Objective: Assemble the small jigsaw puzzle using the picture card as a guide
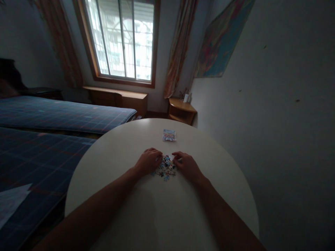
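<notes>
A small heap of jigsaw puzzle pieces [166, 168], mixed in blue, dark and pale colours, lies on the round white table [110, 195]. At the heap's left edge rests my left hand [148, 161], fingers loosely curved and touching or very close to the pieces; I make out no piece in its grasp. My right hand [186, 166] is on the other side, its index finger stretched out over the tabletop and its other fingers bent beside the heap. Beyond both hands lies a small square printed picture [169, 135].
Two beds with blue plaid mattresses [65, 111] stand to the left, a white sheet [13, 200] on the nearer one. A wooden desk [133, 99] sits under the window, a corner shelf [181, 106] behind the table. A wall [282, 139] runs along the right.
</notes>
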Demonstrator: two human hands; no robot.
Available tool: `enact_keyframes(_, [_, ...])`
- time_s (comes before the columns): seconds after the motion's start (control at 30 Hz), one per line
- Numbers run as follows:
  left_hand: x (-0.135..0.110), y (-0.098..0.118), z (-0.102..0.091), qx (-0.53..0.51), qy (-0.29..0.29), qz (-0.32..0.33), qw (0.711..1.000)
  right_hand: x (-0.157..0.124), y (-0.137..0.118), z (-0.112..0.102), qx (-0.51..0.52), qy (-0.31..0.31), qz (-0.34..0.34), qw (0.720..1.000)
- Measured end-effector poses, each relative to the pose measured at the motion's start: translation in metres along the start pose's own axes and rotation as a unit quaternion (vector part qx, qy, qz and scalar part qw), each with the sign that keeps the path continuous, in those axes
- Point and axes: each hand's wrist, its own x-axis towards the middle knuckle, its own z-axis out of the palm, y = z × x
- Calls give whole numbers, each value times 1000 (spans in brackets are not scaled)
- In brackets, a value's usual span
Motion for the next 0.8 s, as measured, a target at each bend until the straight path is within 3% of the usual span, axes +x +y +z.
enact_keyframes(0.4, [-1,-5,5,-34,-33,31,998,3,6,3,132,42,51,989])
enact_keyframes(0.8, [-2,-7,7,-23,-43,46,998,5,15,8,168,31,43,984])
